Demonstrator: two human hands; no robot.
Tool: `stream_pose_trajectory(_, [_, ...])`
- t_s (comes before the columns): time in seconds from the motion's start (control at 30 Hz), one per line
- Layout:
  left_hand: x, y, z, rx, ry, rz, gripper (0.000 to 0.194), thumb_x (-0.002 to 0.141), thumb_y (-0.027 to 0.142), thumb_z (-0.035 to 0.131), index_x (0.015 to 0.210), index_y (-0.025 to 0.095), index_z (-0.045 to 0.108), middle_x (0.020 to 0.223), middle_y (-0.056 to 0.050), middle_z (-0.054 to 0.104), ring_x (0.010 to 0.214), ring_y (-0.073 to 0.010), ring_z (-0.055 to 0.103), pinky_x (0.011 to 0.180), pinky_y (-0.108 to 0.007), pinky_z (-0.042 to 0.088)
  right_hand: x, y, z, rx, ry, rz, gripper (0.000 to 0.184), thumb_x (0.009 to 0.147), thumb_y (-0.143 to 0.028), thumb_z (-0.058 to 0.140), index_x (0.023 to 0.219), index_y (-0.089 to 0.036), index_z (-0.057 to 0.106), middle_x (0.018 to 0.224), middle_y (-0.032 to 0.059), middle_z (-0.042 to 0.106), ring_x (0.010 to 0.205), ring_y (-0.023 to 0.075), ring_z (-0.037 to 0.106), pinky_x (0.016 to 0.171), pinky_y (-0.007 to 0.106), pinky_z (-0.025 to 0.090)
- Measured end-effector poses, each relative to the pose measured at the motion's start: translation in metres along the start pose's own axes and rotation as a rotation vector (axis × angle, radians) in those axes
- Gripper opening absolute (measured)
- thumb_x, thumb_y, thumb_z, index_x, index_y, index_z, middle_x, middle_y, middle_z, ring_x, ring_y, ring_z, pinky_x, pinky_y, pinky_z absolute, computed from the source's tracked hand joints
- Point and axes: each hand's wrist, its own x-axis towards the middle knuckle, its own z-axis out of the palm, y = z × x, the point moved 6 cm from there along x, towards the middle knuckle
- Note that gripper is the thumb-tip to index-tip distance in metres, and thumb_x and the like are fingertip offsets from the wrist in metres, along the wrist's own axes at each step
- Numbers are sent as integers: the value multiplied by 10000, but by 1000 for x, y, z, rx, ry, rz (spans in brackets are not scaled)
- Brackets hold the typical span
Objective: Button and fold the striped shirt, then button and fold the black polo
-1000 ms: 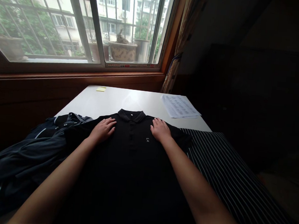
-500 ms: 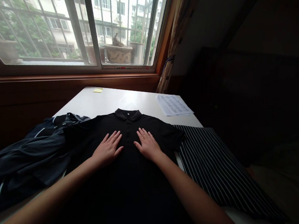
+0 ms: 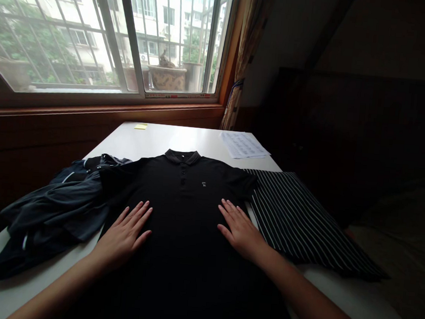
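Note:
A black polo shirt (image 3: 185, 216) lies front side up and spread out, its collar toward the window and a small light emblem on the chest. My left hand (image 3: 122, 236) rests flat on the shirt's left side, below the sleeve, fingers spread. On the opposite side, below the emblem, my right hand (image 3: 241, 231) lies with its fingers stretched out on the cloth. Neither hand grips anything. The shirt's lower end fades into the dark at the bottom of the view.
On the white table (image 3: 147, 139), a heap of dark grey and navy clothing (image 3: 63, 206) lies left of the shirt. A black-and-white striped cloth (image 3: 297, 216) lies to the right. Printed papers (image 3: 243, 145) and a yellow sticky note (image 3: 141, 126) sit toward the window (image 3: 171, 36).
Both hands have slid from the shoulders down the shirt toward me, first inward, then apart to the sides. The emblem, covered half a second ago, shows again.

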Motion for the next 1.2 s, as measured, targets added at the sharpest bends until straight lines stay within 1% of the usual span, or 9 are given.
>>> stream_pose_trajectory(0.1, [-24, 7, -11, -3, -8, 42, 682, 1021, 504, 401, 1603, 289, 118, 1652, -42, 215, 1500, -262, 296, 1210, -502, 278, -31, -4, -4, -8, 4, -25, 625, 1033, -509, 361, 1585, -233, 269, 1649, 63, 236, 1522, 229, 218, 1235, 483, 245])
stream_pose_trajectory(0.23, [-54, 16, -26, -21, -12, 85, 680, 1004, 504, 439, 1594, 338, 144, 1640, -14, 258, 1474, -265, 353, 1193, -479, 324, -71, -8, -8, -4, 20, -53, 655, 1024, -481, 416, 1603, -293, 174, 1648, 33, 228, 1514, 241, 241, 1232, 493, 269])
stream_pose_trajectory(0.37, [-71, 26, -35, -9, -37, 114, 656, 999, 518, 441, 1582, 378, 174, 1638, 9, 266, 1474, -282, 349, 1182, -500, 337, -96, -12, -10, -20, 11, -47, 666, 1022, -480, 421, 1604, -313, 143, 1644, 21, 231, 1510, 250, 250, 1225, 515, 281])
stream_pose_trajectory(0.5, [-57, 52, -39, -27, -49, 119, 651, 1014, 524, 410, 1588, 358, 154, 1641, -15, 258, 1484, -300, 325, 1175, -553, 326, -85, -37, -17, -17, 4, -8, 699, 1004, -551, 421, 1601, -268, 194, 1629, 66, 269, 1498, 284, 283, 1207, 551, 294])
stream_pose_trajectory(0.63, [-30, 96, -41, -95, -16, 159, 645, 1018, 541, 389, 1590, 329, 178, 1643, -39, 255, 1492, -302, 309, 1182, -556, 310, -56, -92, -20, 70, 19, -115, 689, 1016, -532, 408, 1598, -213, 224, 1642, 80, 223, 1514, 268, 240, 1234, 504, 256])
stream_pose_trajectory(0.73, [-22, 112, -41, -119, -1, 171, 651, 1015, 548, 387, 1591, 315, 191, 1636, -51, 271, 1492, -297, 309, 1193, -550, 292, -46, -118, -10, 116, -8, -183, 703, 1001, -536, 447, 1591, -207, 253, 1639, 82, 234, 1516, 274, 234, 1235, 510, 251])
stream_pose_trajectory(0.83, [-31, 101, -40, -111, -9, 141, 671, 1009, 544, 402, 1595, 316, 166, 1637, -44, 267, 1487, -286, 324, 1200, -529, 293, -51, -113, -2, 120, -25, -186, 719, 995, -533, 463, 1597, -221, 224, 1643, 67, 230, 1517, 267, 234, 1240, 510, 241])
stream_pose_trajectory(1.03, [-73, 45, -33, -17, -20, -34, 720, 995, 542, 433, 1601, 328, 110, 1644, -23, 249, 1489, -285, 321, 1195, -529, 302, -75, -62, -3, 57, -14, -72, 693, 1014, -522, 409, 1607, -257, 168, 1651, 42, 205, 1517, 242, 231, 1238, 490, 261])
stream_pose_trajectory(1.2, [-101, 24, -29, 35, -13, -118, 752, 985, 539, 444, 1606, 319, 80, 1651, -32, 225, 1490, -284, 318, 1189, -518, 319, -98, -29, -4, -1, 41, 28, 701, 1011, -512, 413, 1611, -288, 129, 1648, 35, 219, 1514, 238, 236, 1225, 501, 292])
